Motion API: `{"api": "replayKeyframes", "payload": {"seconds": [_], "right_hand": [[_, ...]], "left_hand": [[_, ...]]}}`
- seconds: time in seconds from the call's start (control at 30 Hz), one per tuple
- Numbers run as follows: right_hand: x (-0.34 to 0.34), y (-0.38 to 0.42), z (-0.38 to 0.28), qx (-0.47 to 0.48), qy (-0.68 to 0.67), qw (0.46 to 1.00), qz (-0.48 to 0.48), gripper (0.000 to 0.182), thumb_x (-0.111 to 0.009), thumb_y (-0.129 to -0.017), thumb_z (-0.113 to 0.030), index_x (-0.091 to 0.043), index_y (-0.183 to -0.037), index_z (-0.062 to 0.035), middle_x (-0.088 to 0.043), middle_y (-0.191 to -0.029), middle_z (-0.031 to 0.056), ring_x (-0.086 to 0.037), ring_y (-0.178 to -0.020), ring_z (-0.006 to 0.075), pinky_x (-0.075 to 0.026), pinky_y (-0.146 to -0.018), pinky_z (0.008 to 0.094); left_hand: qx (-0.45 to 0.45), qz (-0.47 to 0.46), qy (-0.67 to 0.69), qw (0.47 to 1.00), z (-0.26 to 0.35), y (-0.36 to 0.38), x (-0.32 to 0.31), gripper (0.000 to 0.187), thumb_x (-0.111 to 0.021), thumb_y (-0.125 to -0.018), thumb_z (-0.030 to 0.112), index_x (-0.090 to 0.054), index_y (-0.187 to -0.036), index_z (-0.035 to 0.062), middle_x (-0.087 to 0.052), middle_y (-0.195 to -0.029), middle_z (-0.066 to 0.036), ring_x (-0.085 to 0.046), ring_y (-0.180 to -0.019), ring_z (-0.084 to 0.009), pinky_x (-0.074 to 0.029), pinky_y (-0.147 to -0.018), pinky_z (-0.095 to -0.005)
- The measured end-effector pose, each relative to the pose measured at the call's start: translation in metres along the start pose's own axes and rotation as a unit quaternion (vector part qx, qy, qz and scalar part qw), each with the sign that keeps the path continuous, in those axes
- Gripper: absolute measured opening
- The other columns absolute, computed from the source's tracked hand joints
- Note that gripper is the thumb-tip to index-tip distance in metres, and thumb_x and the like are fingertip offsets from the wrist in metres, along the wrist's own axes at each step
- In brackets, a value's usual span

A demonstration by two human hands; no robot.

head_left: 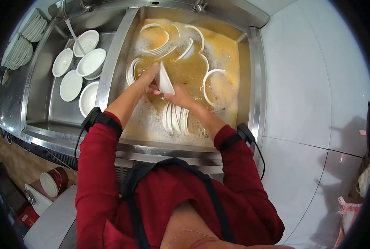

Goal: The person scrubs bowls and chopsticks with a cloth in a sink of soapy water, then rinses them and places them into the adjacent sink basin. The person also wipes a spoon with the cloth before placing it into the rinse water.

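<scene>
Both my hands meet over the right sink basin (pixel 243 74), which is full of murky yellow soapy water. My left hand (pixel 148 79) and my right hand (pixel 177 96) hold a small white bowl (pixel 165 79) tilted on edge just above the water. Around it, several white bowls and plates (pixel 156 39) lie half sunk in the foam. A row of plates (pixel 175 118) stands on edge right below my right hand. Red sleeves and dark wrist bands cover my forearms.
The left basin (pixel 39 103) holds several clean white bowls (pixel 91 62) under a running tap (pixel 70 27). Stacked plates (pixel 25 41) stand on a rack at far left. A white tiled wall (pixel 309 83) is on the right. A red container (pixel 54 180) sits lower left.
</scene>
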State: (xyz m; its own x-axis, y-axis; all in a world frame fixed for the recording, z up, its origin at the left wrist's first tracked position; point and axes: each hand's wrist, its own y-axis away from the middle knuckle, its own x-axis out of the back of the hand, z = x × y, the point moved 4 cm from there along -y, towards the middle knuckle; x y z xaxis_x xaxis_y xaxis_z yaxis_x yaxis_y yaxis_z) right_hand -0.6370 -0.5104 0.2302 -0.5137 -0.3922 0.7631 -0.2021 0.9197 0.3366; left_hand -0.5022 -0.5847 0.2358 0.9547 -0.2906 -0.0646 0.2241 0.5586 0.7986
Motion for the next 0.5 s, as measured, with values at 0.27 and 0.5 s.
{"api": "replayKeyframes", "payload": {"seconds": [0.27,0.5], "right_hand": [[0.068,0.018,-0.012,0.03,-0.717,0.682,0.142,0.036,-0.058,-0.088,-0.024,-0.055,-0.111,0.003,-0.062,-0.101,0.0118,-0.06,-0.087,0.0188,-0.049,-0.078,0.033],[0.096,0.005,0.025,-0.143,-0.29,0.909,0.265,0.038,-0.051,-0.09,-0.033,-0.06,-0.103,0.0012,-0.062,-0.101,0.0183,-0.061,-0.088,0.0268,-0.047,-0.079,0.0384]], "left_hand": [[-0.12,-0.128,0.059,0.983,0.017,-0.011,0.0,0.054,-0.049,-0.086,0.051,-0.056,-0.115,0.0061,-0.06,-0.111,-0.012,-0.057,-0.099,-0.0206,-0.049,-0.078,-0.0399],[-0.16,-0.284,0.21,0.922,0.048,0.044,0.013,0.038,-0.05,-0.092,0.029,-0.055,-0.113,-0.0015,-0.061,-0.11,-0.014,-0.06,-0.099,-0.0222,-0.048,-0.09,-0.0366]]}}
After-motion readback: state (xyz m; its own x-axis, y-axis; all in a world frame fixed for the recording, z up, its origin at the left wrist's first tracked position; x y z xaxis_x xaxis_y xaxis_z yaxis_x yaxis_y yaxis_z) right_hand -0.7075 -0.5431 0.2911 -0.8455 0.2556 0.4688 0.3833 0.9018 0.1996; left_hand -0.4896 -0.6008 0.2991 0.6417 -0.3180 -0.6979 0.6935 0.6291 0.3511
